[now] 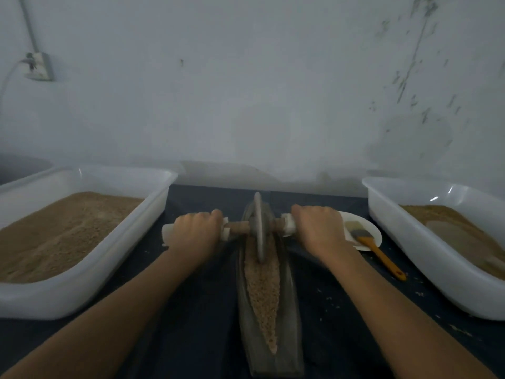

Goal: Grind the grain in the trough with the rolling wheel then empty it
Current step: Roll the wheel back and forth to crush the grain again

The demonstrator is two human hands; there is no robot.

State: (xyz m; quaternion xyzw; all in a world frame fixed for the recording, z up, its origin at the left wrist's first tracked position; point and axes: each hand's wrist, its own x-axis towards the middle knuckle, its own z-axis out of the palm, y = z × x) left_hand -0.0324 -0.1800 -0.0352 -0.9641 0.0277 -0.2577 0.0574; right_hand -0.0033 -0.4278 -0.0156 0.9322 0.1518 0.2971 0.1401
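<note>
A long, narrow dark trough [289,305] runs away from me down the middle of the table, filled with tan grain [263,291]. A grey rolling wheel [259,228] stands upright in the trough's far half on a wooden axle with white-wrapped ends. My left hand [195,231] grips the left handle. My right hand [318,228] grips the right handle. Both arms reach forward on either side of the trough.
A white tub [90,272] of tan ground material sits at the left. Another white tub [426,258] with grain is at the right. A paper plate [373,228] holds a brush with an orange handle [381,255]. A wall stands close behind.
</note>
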